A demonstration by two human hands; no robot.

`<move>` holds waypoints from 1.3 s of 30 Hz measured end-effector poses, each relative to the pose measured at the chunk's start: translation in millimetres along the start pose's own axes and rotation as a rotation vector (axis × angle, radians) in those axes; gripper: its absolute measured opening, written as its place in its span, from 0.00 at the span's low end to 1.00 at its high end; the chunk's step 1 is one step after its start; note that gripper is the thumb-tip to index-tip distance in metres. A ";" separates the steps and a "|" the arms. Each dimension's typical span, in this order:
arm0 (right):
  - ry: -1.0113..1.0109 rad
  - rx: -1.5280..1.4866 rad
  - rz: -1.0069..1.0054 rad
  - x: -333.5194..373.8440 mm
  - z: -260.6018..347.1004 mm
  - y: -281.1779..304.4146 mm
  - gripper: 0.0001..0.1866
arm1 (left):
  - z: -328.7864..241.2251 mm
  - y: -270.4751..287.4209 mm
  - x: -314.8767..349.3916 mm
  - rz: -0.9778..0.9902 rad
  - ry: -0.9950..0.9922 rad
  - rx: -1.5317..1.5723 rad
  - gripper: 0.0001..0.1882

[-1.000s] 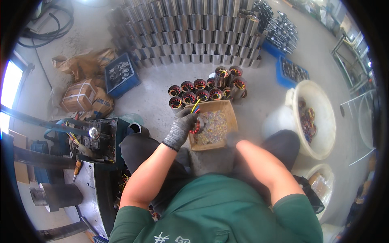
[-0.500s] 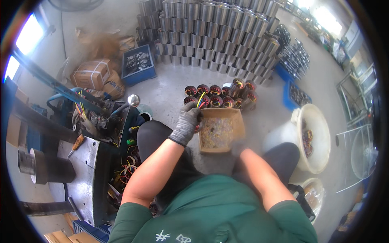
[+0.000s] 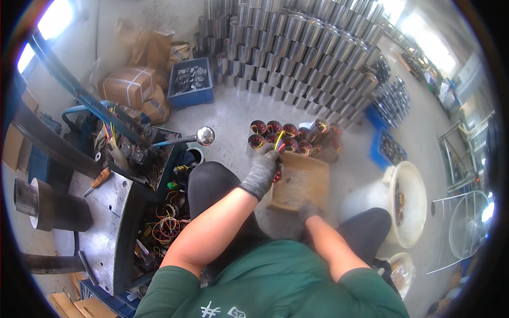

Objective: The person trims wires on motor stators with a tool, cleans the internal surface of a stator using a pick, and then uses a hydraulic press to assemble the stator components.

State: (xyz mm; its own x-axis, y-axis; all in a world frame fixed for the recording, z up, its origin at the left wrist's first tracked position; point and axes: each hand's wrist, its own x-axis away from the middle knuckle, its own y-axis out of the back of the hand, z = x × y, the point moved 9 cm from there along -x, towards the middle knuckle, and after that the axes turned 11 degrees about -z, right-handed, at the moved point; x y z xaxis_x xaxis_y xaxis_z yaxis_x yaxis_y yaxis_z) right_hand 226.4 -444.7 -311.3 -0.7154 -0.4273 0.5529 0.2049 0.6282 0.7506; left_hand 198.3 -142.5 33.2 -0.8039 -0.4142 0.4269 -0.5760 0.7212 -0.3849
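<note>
My left hand (image 3: 262, 170), in a grey glove, is closed around a bundle of coloured lead wires (image 3: 279, 141). Yellow, red and blue ends stick up above its fingers. A red-and-dark round part (image 3: 277, 175) shows beside the palm, mostly covered by the hand; I cannot make out its kind. Right of this hand stands an open cardboard box (image 3: 324, 177) with small colourful scraps on its bottom. My right hand (image 3: 308, 211), gloved as well, is at the box's near edge, its fingers smeared by motion. Past the box stand several metal cylinders with coloured wires inside (image 3: 289, 130).
Stacked steel cylinders (image 3: 297, 58) rise at the back. A machine with a ball-ended lever (image 3: 205, 136) and a screwdriver (image 3: 98, 181) is at left, above a pile of wired parts (image 3: 167, 228). A white bucket (image 3: 424, 206) stands right, blue crates (image 3: 191, 98) behind.
The view has shifted left, so the scene appears farther right. My left hand still grips the wires beside the box. My right hand stays by the box's near edge.
</note>
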 end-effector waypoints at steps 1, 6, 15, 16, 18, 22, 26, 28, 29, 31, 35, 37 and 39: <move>-0.108 -0.079 -0.021 -0.2 -18.7 -7.7 0.20 | -0.9 0.8 0.5 -0.002 0.008 0.015 0.09; -0.196 -0.149 0.049 26.9 -79.0 17.1 0.21 | -8.3 2.9 5.8 0.013 -0.007 0.033 0.08; -0.079 -1.537 -0.022 54.0 -27.8 232.7 0.33 | -39.6 5.1 24.6 0.131 -0.278 0.017 0.08; -0.091 -1.684 0.054 60.6 -25.1 253.9 0.36 | -37.0 3.3 30.6 0.185 -0.230 0.012 0.07; -0.048 -1.697 0.079 77.5 -20.5 295.7 0.46 | -52.2 -2.7 52.8 0.196 -0.439 -0.121 0.10; 0.190 -1.604 0.038 108.9 1.4 363.2 0.42 | -72.0 -9.3 95.0 0.244 -0.591 0.029 0.13; 0.125 -1.795 0.087 122.7 15.0 385.5 0.38 | -76.5 -16.2 108.3 0.283 -0.468 0.234 0.14; 0.171 -1.827 0.098 125.5 24.6 398.5 0.36 | -85.0 -12.7 120.4 0.254 -0.512 0.366 0.13; 0.202 -1.845 0.107 125.6 30.6 405.2 0.36 | -88.5 -10.1 124.0 0.240 -0.521 0.348 0.14; 0.272 -1.887 0.129 126.7 40.7 419.9 0.34 | -103.7 4.9 144.9 0.258 -0.670 0.440 0.15; 0.481 -1.989 0.212 127.5 66.1 451.4 0.30 | -131.4 56.6 175.4 -0.053 -1.046 0.019 0.12; 0.652 -2.020 0.260 130.9 83.6 469.5 0.28 | -145.2 80.3 198.5 -0.248 -1.262 -0.148 0.11; 0.840 -2.062 0.391 139.0 107.8 486.3 0.26 | -153.7 103.6 211.0 -0.357 -1.288 -0.248 0.11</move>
State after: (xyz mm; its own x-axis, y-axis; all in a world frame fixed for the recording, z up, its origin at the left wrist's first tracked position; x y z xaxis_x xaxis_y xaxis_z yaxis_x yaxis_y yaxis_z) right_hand 154.5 -128.5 91.6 -0.2413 -0.9286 0.2820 0.8080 -0.3532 -0.4716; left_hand -8.2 -69.8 209.2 -0.2634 -0.7201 -0.6420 -0.8483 0.4897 -0.2013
